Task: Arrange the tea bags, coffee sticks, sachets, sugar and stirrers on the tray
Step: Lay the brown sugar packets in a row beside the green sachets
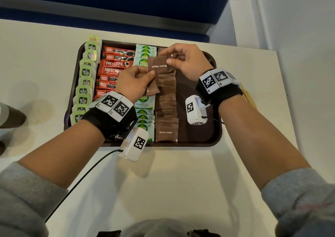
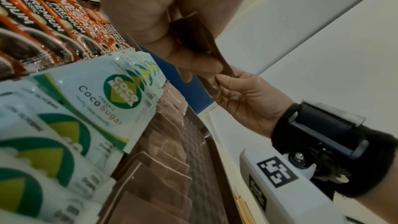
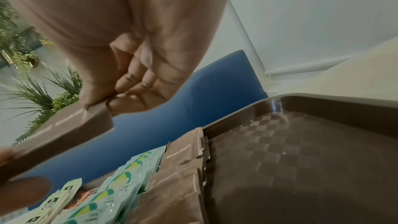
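Head view: a flat brown paper sugar sachet [image 1: 159, 66] was pinched at opposite ends by the left hand [image 1: 133, 84] and right hand [image 1: 188, 61], held above the far middle of the dark brown plastic tray [image 1: 208, 128].

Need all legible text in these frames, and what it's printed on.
"Brown Sugar": brown paper sachet pinched by left hand and right hand.
"Brown Sugar": nearest brown sachet in the tray column.
"NESCAFE CLASSIC": red coffee sticks.
"Great Taste PREMIUM": orange-black coffee sticks.
"COCO NATURA", "Coco Sugar": white-green sachets.
Green tea bag tags: blurred.
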